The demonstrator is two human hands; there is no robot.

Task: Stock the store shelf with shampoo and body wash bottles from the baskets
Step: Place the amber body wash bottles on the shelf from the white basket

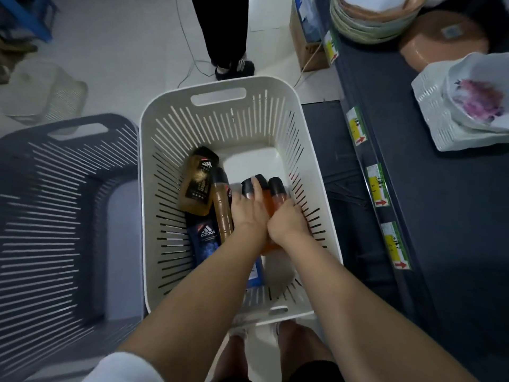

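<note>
Left hand (249,209) rests straight-fingered on orange bottle (266,198), right hand (287,223) grips red-orange bottle (277,197), beside adidas bottles (206,238) in white basket (170,106).

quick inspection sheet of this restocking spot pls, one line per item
surface: pale floor; dark shelf on the right, with price tags along its edge
job's things: white basket holds an amber bottle, a brown bottle, a blue bottle and two orange bottles; grey basket stands beside it
clutter: stacked bowls, flowered bowl and cardboard box
hands: left hand lies over the left orange bottle, grip unclear; right hand curls round the right orange bottle
cables: thin cable on the floor
surroundings: another person's legs beyond the basket
</note>
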